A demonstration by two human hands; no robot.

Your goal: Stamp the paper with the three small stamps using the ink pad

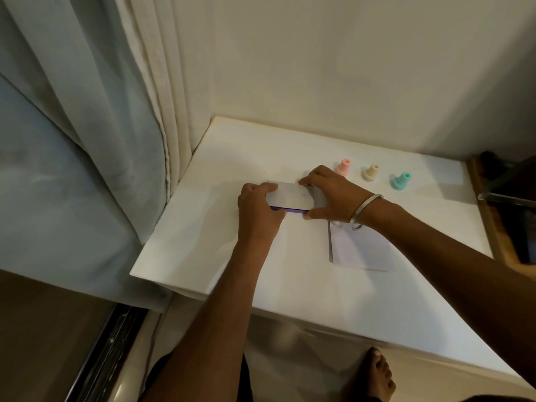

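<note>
Ink pad [291, 198], mid-tabletop: left hand [259, 209] and right hand [330, 194] pinch its ends, apparently opening the lid; next, a stamp needs inking.

A home room: pale curtains [87, 126] hang at ten o'clock, a white worktop [232, 158] meets plain walls, bare foot [377, 375] at five o'clock.

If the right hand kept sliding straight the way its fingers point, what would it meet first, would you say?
The right hand points leftward across the ink pad, which it already grips; beyond that, probably the left hand on the opposite end.
</note>
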